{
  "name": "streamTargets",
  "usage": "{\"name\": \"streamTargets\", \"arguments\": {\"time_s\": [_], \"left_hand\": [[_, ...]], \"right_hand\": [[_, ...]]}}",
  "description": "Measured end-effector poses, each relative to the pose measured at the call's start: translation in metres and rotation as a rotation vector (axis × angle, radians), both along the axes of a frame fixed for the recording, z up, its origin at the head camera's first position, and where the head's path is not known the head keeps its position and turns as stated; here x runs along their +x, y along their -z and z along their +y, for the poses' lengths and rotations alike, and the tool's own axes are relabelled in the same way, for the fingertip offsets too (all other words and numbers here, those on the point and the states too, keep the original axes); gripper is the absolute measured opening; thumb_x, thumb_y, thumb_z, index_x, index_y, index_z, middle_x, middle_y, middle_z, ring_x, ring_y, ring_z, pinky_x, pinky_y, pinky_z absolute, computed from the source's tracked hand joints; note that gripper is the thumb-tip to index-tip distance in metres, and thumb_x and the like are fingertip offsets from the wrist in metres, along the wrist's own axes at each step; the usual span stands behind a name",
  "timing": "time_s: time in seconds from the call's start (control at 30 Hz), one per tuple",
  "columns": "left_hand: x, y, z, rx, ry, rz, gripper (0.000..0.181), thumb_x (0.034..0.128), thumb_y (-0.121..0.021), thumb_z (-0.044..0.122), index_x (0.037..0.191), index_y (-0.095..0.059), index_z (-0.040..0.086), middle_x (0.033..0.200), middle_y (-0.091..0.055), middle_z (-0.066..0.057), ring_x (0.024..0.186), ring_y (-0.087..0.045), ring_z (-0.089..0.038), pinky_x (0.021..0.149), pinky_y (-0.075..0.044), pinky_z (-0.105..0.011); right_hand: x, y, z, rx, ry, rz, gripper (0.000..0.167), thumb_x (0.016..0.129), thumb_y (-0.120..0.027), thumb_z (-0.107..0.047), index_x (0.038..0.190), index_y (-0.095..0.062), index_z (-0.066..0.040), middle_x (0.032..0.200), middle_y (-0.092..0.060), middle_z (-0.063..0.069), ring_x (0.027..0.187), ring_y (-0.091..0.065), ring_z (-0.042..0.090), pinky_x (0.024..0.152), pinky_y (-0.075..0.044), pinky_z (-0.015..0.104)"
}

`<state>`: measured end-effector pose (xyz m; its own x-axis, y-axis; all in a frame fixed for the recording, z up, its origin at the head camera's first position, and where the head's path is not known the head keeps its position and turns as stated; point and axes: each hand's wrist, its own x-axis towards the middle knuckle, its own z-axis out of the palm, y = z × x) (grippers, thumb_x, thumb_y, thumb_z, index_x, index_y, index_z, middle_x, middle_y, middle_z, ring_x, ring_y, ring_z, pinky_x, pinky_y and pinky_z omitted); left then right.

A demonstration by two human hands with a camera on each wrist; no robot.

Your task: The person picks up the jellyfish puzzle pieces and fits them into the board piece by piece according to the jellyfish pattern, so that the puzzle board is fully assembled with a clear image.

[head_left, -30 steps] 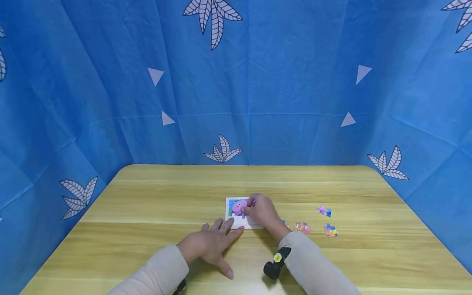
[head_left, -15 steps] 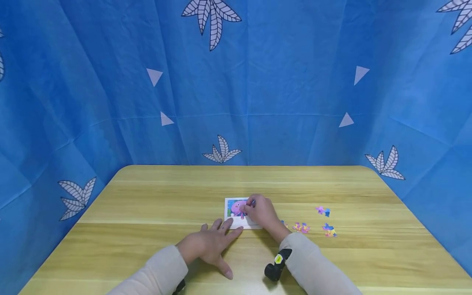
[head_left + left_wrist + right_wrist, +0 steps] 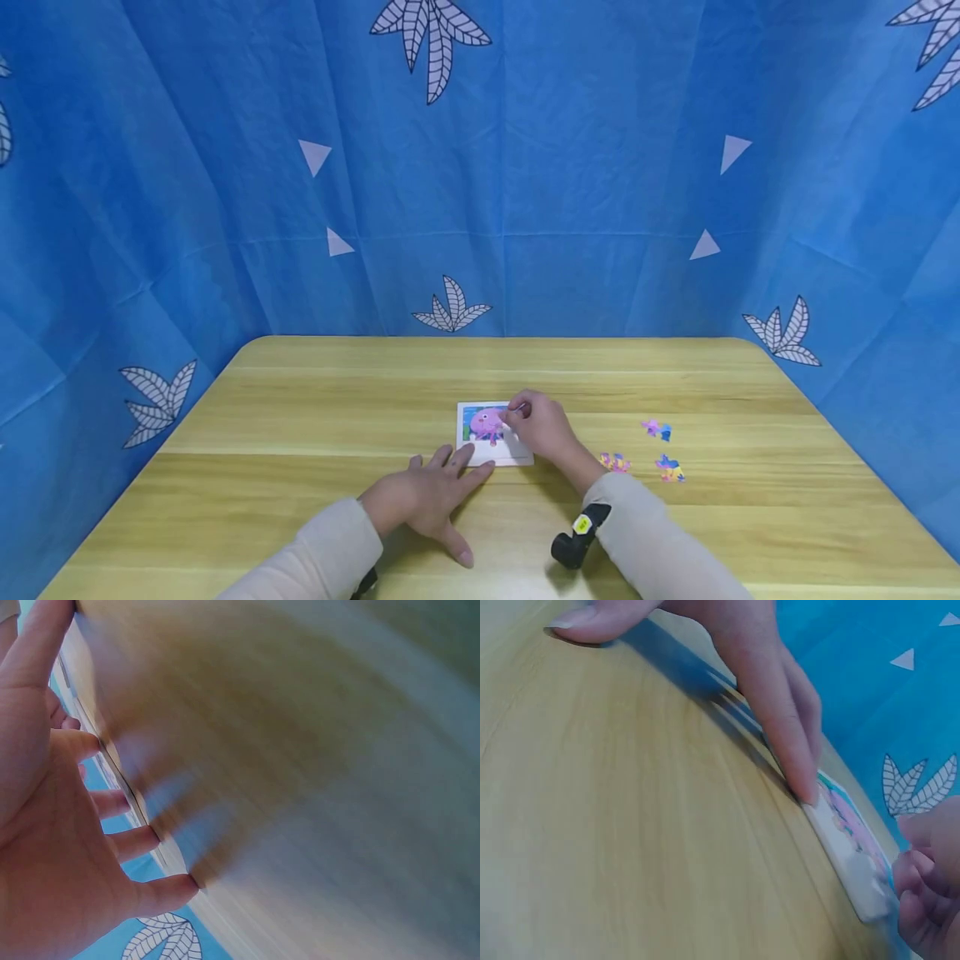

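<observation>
I see the right hand (image 3: 542, 427) covering the far right part of the puzzle board (image 3: 508, 455) just beneath it, fingers curled, thumb and forefinger drawn close; can't tell if a piece is between them, and the right wrist view cuts that hand off. The left hand (image 3: 431, 496) is spread, fingers straight, gripping nothing, fingertips at the board's near left edge. Loose puzzle pieces (image 3: 615, 462) lie right of the right hand, print hard to read; wooden tabletop (image 3: 337, 392) stretches beyond both hands to its far edge.
</observation>
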<state>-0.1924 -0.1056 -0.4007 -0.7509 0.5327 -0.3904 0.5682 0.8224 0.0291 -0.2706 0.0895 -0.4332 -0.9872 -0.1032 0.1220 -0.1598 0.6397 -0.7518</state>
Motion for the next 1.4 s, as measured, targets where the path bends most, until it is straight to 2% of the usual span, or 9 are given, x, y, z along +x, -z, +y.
{"name": "streamTargets", "arguments": {"time_s": [0.2,0.47,0.63,0.97,1.17,1.4], "left_hand": [[-0.001,0.000,-0.001,0.011,-0.009,-0.022,0.115,0.0596,-0.064,0.077,0.152,-0.012,0.033,0.158,-0.013,-0.010,0.142,-0.018,-0.038,0.104,-0.027,-0.065],[-0.001,0.001,0.000,0.030,-0.015,-0.032,0.115,0.0592,-0.064,0.077,0.152,-0.010,0.034,0.159,-0.011,-0.009,0.142,-0.016,-0.038,0.105,-0.026,-0.065],[-0.001,0.001,0.000,0.033,-0.022,-0.035,0.116,0.0585,-0.065,0.076,0.152,-0.010,0.034,0.159,-0.010,-0.009,0.143,-0.015,-0.038,0.105,-0.025,-0.064],[-0.001,0.000,0.000,0.037,-0.021,-0.038,0.116,0.0588,-0.066,0.076,0.152,-0.009,0.034,0.159,-0.010,-0.009,0.143,-0.014,-0.038,0.105,-0.024,-0.066],[-0.001,-0.001,0.000,0.039,-0.022,-0.042,0.116,0.0592,-0.066,0.075,0.152,-0.010,0.034,0.159,-0.010,-0.009,0.143,-0.014,-0.038,0.105,-0.024,-0.065],[-0.001,-0.002,0.001,0.050,-0.030,-0.054,0.116,0.0597,-0.066,0.074,0.152,-0.010,0.033,0.159,-0.009,-0.010,0.143,-0.013,-0.038,0.106,-0.023,-0.065]], "right_hand": [[-0.002,-0.001,0.013,-0.012,0.016,0.037,0.008,0.084,-0.069,-0.014,0.086,-0.066,-0.007,0.072,-0.060,-0.001,0.066,-0.053,0.012,0.061,-0.045,0.025],[-0.002,-0.002,0.035,-0.055,0.029,-0.041,0.015,0.088,-0.067,-0.015,0.097,-0.065,-0.004,0.080,-0.062,0.004,0.060,-0.060,0.013,0.057,-0.048,0.026],[-0.003,-0.002,0.048,-0.054,0.035,-0.066,0.019,0.088,-0.066,-0.015,0.101,-0.064,-0.003,0.084,-0.061,0.007,0.063,-0.058,0.014,0.057,-0.047,0.027],[-0.005,-0.007,0.077,0.013,0.043,-0.041,0.021,0.088,-0.065,-0.015,0.103,-0.064,0.000,0.086,-0.062,0.007,0.070,-0.057,0.016,0.061,-0.046,0.028],[-0.002,-0.008,0.097,0.071,0.055,-0.077,0.027,0.089,-0.064,-0.019,0.109,-0.062,-0.001,0.092,-0.061,0.007,0.084,-0.057,0.020,0.072,-0.048,0.035],[0.002,-0.008,0.119,0.097,0.083,-0.091,0.030,0.089,-0.064,-0.020,0.112,-0.061,0.000,0.096,-0.061,0.009,0.088,-0.057,0.023,0.076,-0.048,0.039]]}}
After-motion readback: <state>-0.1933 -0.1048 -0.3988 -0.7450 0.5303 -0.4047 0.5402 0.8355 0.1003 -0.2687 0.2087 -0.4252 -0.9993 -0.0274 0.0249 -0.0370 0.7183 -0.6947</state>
